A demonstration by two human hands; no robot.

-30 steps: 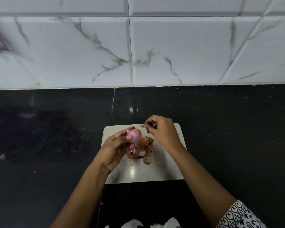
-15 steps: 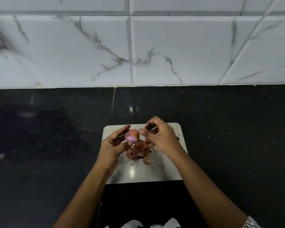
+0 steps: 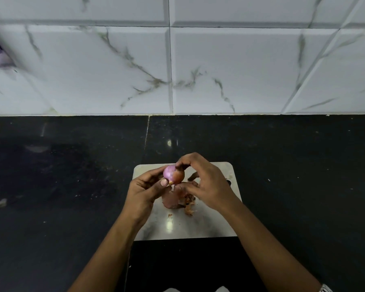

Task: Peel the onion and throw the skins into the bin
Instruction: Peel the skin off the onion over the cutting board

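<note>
Onion (image 3: 173, 175) is held above the chopping board (image 3: 215, 224): your left grip (image 3: 143, 191) clasps it from below, your right grip (image 3: 207, 184) pinches its top. Steady it, then strip the brown patch beneath your right grip down toward the skins (image 3: 177, 200) lying under both grips.

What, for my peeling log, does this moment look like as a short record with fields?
board: pale, on the black counter
onion: held over the board, purple flesh bare, brown skin on its right side
left hand: grips the onion from the left
right hand: fingertips pinch the onion's top
skins: heaped on the board under the hands
bin: not in view
</note>
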